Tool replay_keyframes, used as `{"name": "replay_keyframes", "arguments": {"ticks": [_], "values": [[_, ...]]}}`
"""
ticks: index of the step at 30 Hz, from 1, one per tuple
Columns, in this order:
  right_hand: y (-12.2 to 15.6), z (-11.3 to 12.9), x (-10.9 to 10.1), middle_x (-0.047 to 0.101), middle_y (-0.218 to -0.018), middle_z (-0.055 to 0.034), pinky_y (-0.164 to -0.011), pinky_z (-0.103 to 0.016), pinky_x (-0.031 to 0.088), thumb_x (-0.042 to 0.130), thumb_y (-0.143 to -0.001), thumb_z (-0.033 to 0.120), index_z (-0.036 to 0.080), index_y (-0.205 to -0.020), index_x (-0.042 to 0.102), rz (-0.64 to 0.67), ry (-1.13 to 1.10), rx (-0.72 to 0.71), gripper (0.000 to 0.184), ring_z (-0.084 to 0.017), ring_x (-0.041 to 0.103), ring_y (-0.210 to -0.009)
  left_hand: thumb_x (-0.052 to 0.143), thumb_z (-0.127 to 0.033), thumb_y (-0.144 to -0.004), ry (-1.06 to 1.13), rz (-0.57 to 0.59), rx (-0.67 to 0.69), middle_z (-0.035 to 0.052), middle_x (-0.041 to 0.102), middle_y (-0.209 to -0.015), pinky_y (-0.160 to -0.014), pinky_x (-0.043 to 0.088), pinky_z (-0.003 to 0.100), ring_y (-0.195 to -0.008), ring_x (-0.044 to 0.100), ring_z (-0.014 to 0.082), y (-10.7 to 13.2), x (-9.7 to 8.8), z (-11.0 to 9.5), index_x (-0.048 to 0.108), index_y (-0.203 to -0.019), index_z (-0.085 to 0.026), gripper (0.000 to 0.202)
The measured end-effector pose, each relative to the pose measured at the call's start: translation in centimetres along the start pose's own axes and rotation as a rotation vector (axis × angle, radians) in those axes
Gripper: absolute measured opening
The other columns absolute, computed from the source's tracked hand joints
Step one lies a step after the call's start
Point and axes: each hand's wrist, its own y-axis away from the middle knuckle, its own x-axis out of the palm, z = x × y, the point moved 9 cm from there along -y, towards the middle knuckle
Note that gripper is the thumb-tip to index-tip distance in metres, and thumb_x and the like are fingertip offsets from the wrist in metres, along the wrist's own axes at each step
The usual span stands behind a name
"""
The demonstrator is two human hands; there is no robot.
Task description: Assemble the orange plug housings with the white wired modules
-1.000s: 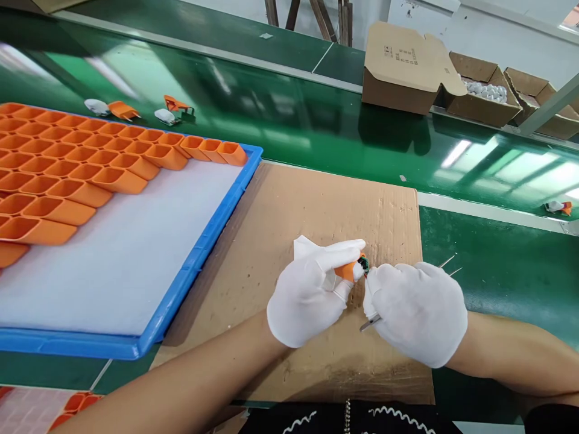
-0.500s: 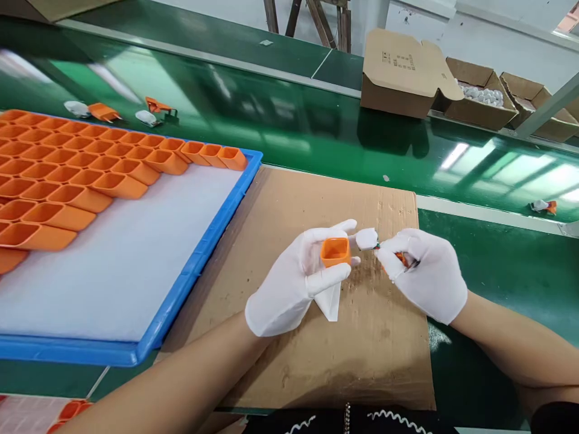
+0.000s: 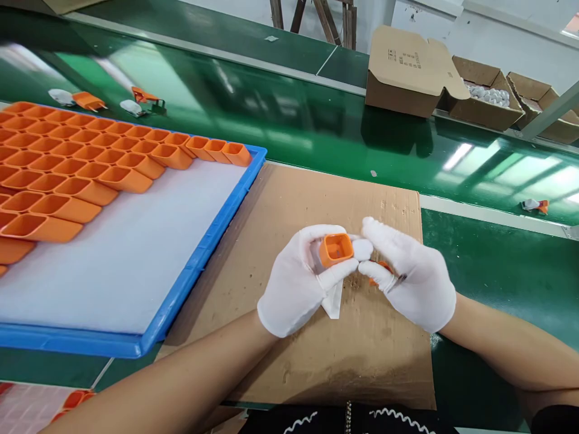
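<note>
Both my hands wear white gloves and are close together over the cardboard sheet (image 3: 289, 361). My left hand (image 3: 294, 283) is wrapped round a small orange square-mouthed plastic cup (image 3: 337, 249), its opening facing up. A rounded white piece (image 3: 363, 249) sits just right of the cup, at my left fingertips and between the two hands. My right hand (image 3: 409, 280) has its fingers raised and its thumb out, with a small orange plastic part (image 3: 380, 273) partly hidden between thumb and palm. Below my left hand a white pointed flap (image 3: 333, 303) shows.
On the left stands a blue-rimmed tray (image 3: 199, 265) with rows of orange cups (image 3: 85, 169). Orange-and-white pieces (image 3: 90, 100) lie on the green surface behind it, another piece (image 3: 535, 206) at far right. Cardboard boxes (image 3: 402, 78) stand at the back right.
My right hand has come nearer the left and its fingers have straightened upward. The white piece now sits closer against the orange cup. The view has shifted slightly.
</note>
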Motion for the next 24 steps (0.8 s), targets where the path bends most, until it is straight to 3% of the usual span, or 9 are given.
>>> {"name": "replay_keyframes", "arguments": {"ticks": [2,4,7,12,17,19,21,24], "values": [[0.1,0.3,0.8,0.067,-0.139,-0.0019,-0.085,-0.027,0.061,0.054,-0.103,0.037,0.03,-0.135,0.065,0.094,-0.072,-0.056,0.035,-0.019,0.07,-0.115,0.09,-0.029,-0.066,-0.025,-0.04,-0.006,0.0028,0.077,-0.09,-0.074,0.064,0.038,-0.084,0.075,0.0228,0.3,-0.4,0.1,0.064,-0.096,-0.023,0.04],[0.1,0.2,0.7,0.066,-0.141,-0.0019,-0.094,-0.03,0.06,0.058,-0.101,0.037,0.031,-0.134,0.066,0.11,-0.162,-0.061,0.035,-0.02,0.069,-0.118,0.091,-0.027,-0.065,-0.031,-0.053,0.0,0.0019,0.077,-0.089,-0.07,0.064,0.036,-0.078,0.075,0.0212,0.5,-0.6,-0.1,0.064,-0.096,-0.024,0.041],[0.0,-0.3,0.2,0.075,-0.124,-0.0017,-0.093,-0.031,0.061,0.072,-0.092,0.032,0.031,-0.134,0.066,0.087,-0.324,0.0,0.042,-0.019,0.074,-0.105,0.088,-0.025,-0.069,0.0,-0.007,-0.019,0.0027,0.078,-0.091,-0.066,0.065,0.037,-0.075,0.076,0.0222,0.7,-0.1,-0.2,0.064,-0.098,-0.024,0.038],[-0.3,-1.9,-0.3,0.079,-0.106,0.0025,-0.091,-0.035,0.062,0.071,-0.088,0.018,0.033,-0.115,0.074,-0.001,-0.558,0.152,0.031,-0.016,0.074,-0.092,0.088,-0.021,-0.067,-0.038,0.03,0.007,0.0062,0.078,-0.105,-0.084,0.066,0.045,-0.094,0.077,0.0278,0.4,0.2,-0.9,0.068,-0.1,-0.024,0.039],[-0.5,-2.6,-0.8,0.077,-0.106,-0.0011,-0.095,-0.04,0.06,0.068,-0.089,0.021,0.03,-0.114,0.075,-0.055,-0.581,0.18,0.028,-0.02,0.071,-0.104,0.086,-0.025,-0.071,-0.063,0.01,-0.031,0.0032,0.077,-0.093,-0.055,0.064,0.033,-0.071,0.077,0.024,0.2,-0.2,-0.5,0.072,-0.104,-0.025,0.036],[-0.5,-2.3,-0.7,0.076,-0.109,-0.0021,-0.089,-0.038,0.062,0.065,-0.091,0.023,0.03,-0.118,0.074,-0.029,-0.547,0.163,0.029,-0.02,0.071,-0.101,0.086,-0.024,-0.07,-0.077,-0.01,-0.004,0.002,0.076,-0.091,-0.047,0.06,0.029,-0.058,0.073,0.0189,0.4,-0.4,-0.5,0.073,-0.102,-0.025,0.034],[-0.3,-1.9,-1.0,0.076,-0.105,-0.0014,-0.077,-0.035,0.062,0.064,-0.093,0.023,0.031,-0.123,0.072,-0.034,-0.506,0.155,0.033,-0.016,0.07,-0.082,0.085,-0.025,-0.072,-0.087,0.005,-0.005,0.0024,0.076,-0.096,-0.042,0.057,0.028,-0.044,0.064,0.0127,0.7,-0.2,-0.2,0.073,-0.106,-0.025,0.036],[0.0,-1.4,-1.8,0.075,-0.088,0.0019,-0.056,-0.029,0.055,0.068,-0.091,0.024,0.032,-0.12,0.073,-0.094,-0.4,0.137,0.031,-0.01,0.053,-0.052,0.085,-0.023,-0.072,-0.12,0.007,0.012,0.0026,0.074,-0.101,-0.045,0.059,0.029,-0.04,0.06,0.0096,0.9,-0.2,-0.3,0.075,-0.106,-0.027,0.036]]}}
